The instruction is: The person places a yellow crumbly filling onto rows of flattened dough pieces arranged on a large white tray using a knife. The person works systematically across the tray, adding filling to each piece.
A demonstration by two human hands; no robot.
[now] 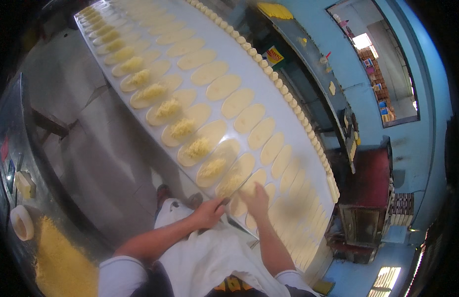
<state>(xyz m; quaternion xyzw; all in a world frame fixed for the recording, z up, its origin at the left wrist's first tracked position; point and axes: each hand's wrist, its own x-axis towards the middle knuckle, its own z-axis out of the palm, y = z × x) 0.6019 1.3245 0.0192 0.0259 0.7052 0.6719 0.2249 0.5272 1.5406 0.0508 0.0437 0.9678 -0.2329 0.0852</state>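
Note:
My left hand is closed around the dark handle of a thin-bladed tool, possibly a knife or spatula. Its narrow blade reaches over the near rows of flat oval dough pieces. Close beside it, my right hand is over one of these ovals, fingers bent and partly blurred; whether it grips anything is unclear. To the left of the blade, a dough oval bears a thin scatter of yellow shredded filling. Thicker heaps of shreds top the ovals farther along that edge.
The long white table carries rows of dough, with small dough balls along its far edge. At lower left, a dark counter holds yellow crumbs and a white ring-shaped item. A shelf runs along the blue wall.

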